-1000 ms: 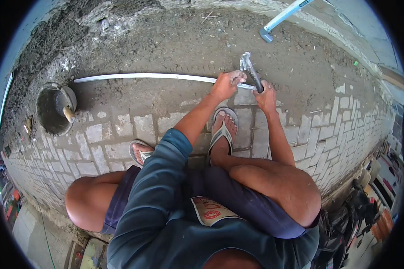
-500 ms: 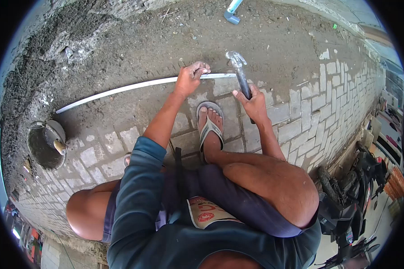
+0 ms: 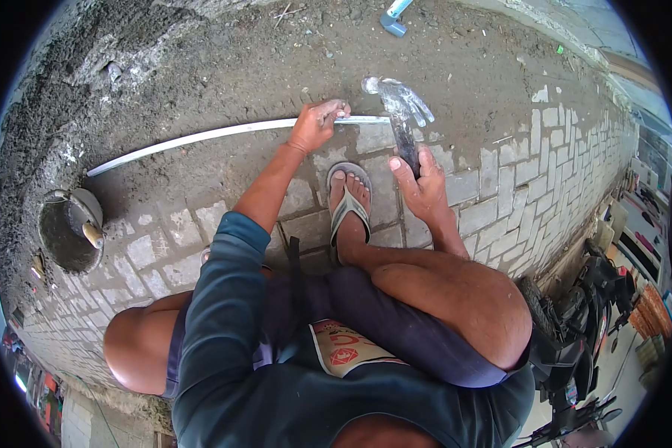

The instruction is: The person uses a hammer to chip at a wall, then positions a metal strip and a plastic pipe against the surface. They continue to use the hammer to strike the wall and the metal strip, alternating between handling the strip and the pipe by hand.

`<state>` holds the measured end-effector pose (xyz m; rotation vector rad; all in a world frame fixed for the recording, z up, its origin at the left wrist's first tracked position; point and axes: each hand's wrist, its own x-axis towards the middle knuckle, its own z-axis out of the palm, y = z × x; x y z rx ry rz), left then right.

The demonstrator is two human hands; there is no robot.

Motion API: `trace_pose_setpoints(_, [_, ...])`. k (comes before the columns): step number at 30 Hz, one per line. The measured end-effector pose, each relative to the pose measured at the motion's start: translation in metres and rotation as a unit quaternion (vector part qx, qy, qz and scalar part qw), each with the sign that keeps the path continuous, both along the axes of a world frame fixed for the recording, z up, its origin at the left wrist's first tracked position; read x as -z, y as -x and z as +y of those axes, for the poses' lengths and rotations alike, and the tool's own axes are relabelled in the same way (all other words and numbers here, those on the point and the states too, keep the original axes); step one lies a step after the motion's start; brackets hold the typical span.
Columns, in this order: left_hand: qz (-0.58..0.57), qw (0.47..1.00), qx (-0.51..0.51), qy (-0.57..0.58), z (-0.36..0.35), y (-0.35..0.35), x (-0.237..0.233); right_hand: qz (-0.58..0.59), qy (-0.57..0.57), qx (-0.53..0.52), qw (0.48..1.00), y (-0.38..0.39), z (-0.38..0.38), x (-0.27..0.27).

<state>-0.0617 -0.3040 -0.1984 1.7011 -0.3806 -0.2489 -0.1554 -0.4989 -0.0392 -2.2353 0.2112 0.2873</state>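
steel hammer point(image 3: 405, 134) clamped in right hand point(image 3: 423, 188), left hand point(image 3: 313, 127) closed on white strip point(image 3: 201, 138)

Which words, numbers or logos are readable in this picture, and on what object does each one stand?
Cream printed panel with red emblem at the person's waist: red letters, too blurred to read.
Coloured goods at the right edge: too small to read.
Grey claw hammer in right hand, long white strip under left hand: no lettering visible.

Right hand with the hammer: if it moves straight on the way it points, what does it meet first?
Probably the end of the white strip, beside the left hand. The right hand, holding the hammer, seems raised, so depth is uncertain.
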Motion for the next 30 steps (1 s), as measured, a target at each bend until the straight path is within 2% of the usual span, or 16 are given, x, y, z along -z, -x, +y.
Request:
trace_pose_setpoints(1, [-0.021,1.000,-0.005,0.002,0.001,0.002,0.001,-0.055,0.034,-0.018,0.998,0.001,0.003,0.000])
trace_pose_setpoints(5, [-0.068,0.998,-0.011,0.000,0.004,0.003,0.005,-0.038,0.026,-0.025,0.999,-0.001,0.010,0.012])
trace_pose_setpoints(7, [-0.106,0.994,-0.029,-0.026,0.005,0.007,0.015,0.098,0.051,-0.089,0.990,-0.011,0.009,0.017])
trace_pose_setpoints(9, [-0.139,0.988,-0.048,-0.050,0.002,0.007,0.018,0.090,0.062,-0.080,0.991,-0.018,0.012,0.004])
trace_pose_setpoints(11, [-0.129,0.991,-0.024,0.000,0.003,0.005,0.012,0.087,0.070,-0.071,0.991,-0.027,0.017,-0.016])
trace_pose_setpoints(14, [-0.116,0.993,0.009,-0.013,0.006,0.004,0.010,-0.018,0.016,-0.025,0.999,-0.016,0.014,-0.026])
trace_pose_setpoints(17, [-0.144,0.989,-0.015,-0.022,0.004,0.007,0.023,-0.199,0.094,-0.054,0.974,0.002,0.009,0.013])
trace_pose_setpoints(18, [-0.152,0.987,-0.029,-0.040,0.004,0.007,0.026,-0.204,0.094,-0.055,0.973,-0.006,0.008,0.014])
trace_pose_setpoints(19, [-0.155,0.986,-0.028,-0.061,0.003,0.006,0.029,-0.003,0.141,-0.095,0.985,-0.013,0.004,0.014])
trace_pose_setpoints(20, [-0.155,0.986,-0.025,-0.061,0.003,0.008,0.034,0.201,0.181,-0.126,0.954,-0.013,0.001,0.015])
trace_pose_setpoints(21, [-0.166,0.984,-0.004,-0.067,0.003,0.007,0.031,0.201,0.182,-0.125,0.954,-0.014,0.004,0.009])
trace_pose_setpoints(23, [-0.162,0.984,0.017,-0.073,0.004,0.011,0.025,0.072,0.095,-0.053,0.992,-0.003,0.010,-0.011])
trace_pose_setpoints(24, [-0.131,0.988,0.038,-0.072,0.005,0.010,0.018,0.080,0.094,-0.050,0.991,0.008,0.010,-0.010])
trace_pose_setpoints(26, [-0.112,0.989,0.057,-0.077,0.009,0.004,0.014,-0.095,0.077,-0.042,0.992,0.018,0.010,0.002])
trace_pose_setpoints(27, [-0.123,0.989,0.035,-0.079,0.008,0.006,0.015,-0.101,0.074,-0.042,0.991,0.017,0.010,0.010])
trace_pose_setpoints(30, [-0.129,0.989,0.011,-0.075,0.006,0.004,0.023,0.097,0.108,-0.068,0.987,0.006,0.008,0.030])
